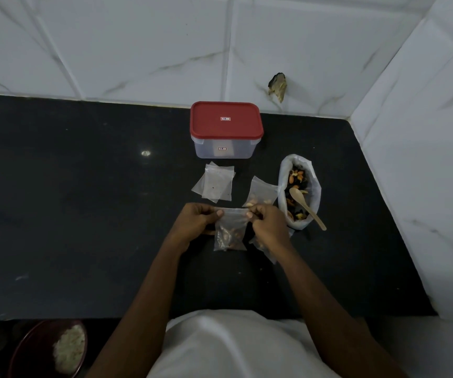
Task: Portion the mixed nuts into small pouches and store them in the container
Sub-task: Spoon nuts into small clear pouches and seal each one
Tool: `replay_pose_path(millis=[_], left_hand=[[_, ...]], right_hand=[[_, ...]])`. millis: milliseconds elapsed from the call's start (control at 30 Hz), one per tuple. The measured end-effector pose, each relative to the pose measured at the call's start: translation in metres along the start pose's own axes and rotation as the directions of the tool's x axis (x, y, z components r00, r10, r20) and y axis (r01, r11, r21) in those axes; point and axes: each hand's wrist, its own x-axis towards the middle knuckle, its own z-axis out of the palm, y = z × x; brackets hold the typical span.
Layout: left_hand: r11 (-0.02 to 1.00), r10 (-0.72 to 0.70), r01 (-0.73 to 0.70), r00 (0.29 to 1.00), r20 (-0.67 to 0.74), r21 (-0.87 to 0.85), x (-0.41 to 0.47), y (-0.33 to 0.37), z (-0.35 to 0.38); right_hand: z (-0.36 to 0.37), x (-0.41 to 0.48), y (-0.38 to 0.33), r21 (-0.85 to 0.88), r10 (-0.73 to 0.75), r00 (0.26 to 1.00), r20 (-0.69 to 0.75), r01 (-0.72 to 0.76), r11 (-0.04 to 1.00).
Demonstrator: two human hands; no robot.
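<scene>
A small clear pouch [230, 233] with nuts in its bottom hangs upright between my hands over the dark counter. My left hand [195, 221] pinches the pouch's top left corner and my right hand [267, 227] pinches its top right corner. Just behind my right hand lies another pouch with nuts [260, 196]. A few empty pouches [215, 184] lie flat further left. The big open bag of mixed nuts [298, 190] stands at the right with a wooden spoon [307, 208] resting in it. The clear container with a red lid [226, 129] stands closed by the wall.
The black counter [83, 200] meets white tiled walls at the back and on the right [424, 159]. A dark chip [277, 85] marks the back wall. Below the counter's front edge at the lower left sits a dark bowl with pale contents [53, 347].
</scene>
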Motion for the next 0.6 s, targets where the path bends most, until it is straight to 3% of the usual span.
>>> replay_pose_path(millis=[167,367,600], left_hand=[[0.995,0.010,0.002,0.993,-0.114,0.100,0.006,-0.002,-0.005],[0.967,-0.006,0.035,0.993,-0.116,0.251,0.012,0.001,-0.011],[0.929,0.011,0.014,0.998,-0.066,0.370,0.013,0.003,-0.016]], right_hand=[[-0.019,-0.003,0.009,-0.001,0.029,1.000,-0.001,-0.029,1.000],[-0.030,-0.012,0.018,-0.265,-0.029,0.998,0.050,0.041,0.963],[-0.022,-0.016,0.015,-0.167,-0.067,0.971,0.229,0.107,0.980]])
